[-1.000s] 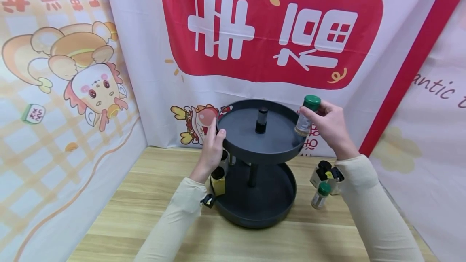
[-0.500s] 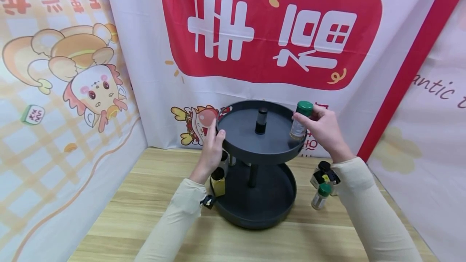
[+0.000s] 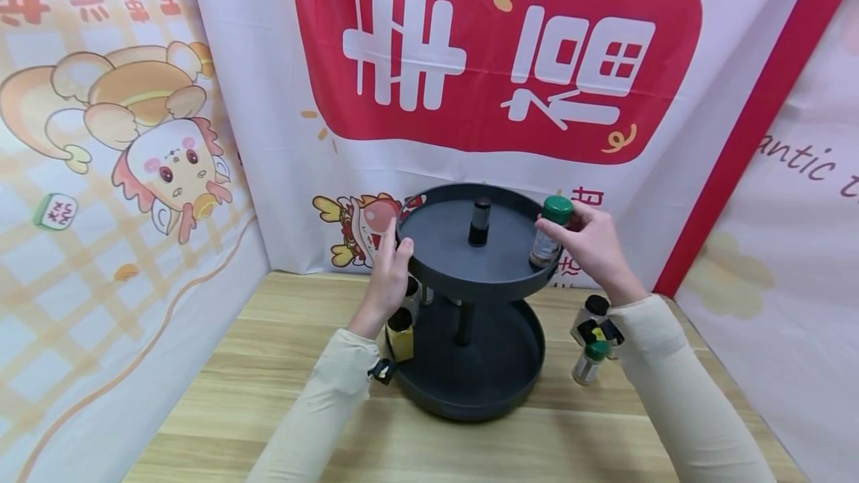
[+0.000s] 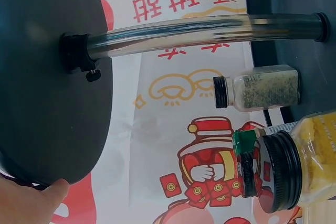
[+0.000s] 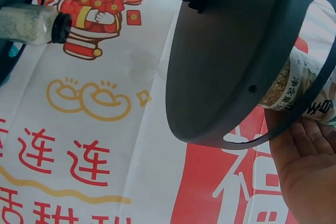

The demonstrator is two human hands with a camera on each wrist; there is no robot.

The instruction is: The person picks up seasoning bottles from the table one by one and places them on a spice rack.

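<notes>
My right hand (image 3: pixel 597 248) pinches a spice jar (image 3: pixel 545 248) with a green lid near its top. The jar stands upright just inside the right rim of the upper tier of a dark two-tier rack (image 3: pixel 443 244); through the rim's cut-out its label (image 5: pixel 304 77) shows in the right wrist view. Whether its base touches the tray is unclear. On the rack's left side, my left hand (image 3: pixel 388 282) rests against the upper rim, fingers extended; most of them are hidden in the left wrist view, where the thumb (image 4: pixel 55 190) touches the edge.
The lower tier (image 3: pixel 496 371) carries a yellow spice jar (image 4: pixel 317 161), a black-lidded herb jar (image 4: pixel 268 88) and a green-capped jar (image 4: pixel 244 141) at its left and back. Right of the rack stand a green-lidded jar (image 3: pixel 586 371) and a black-lidded jar (image 3: pixel 590 311). A cloth backdrop hangs behind.
The right hand has carried the green-lidded jar left and down, from beside the upper rim to inside it. The left hand has stayed on the rim.
</notes>
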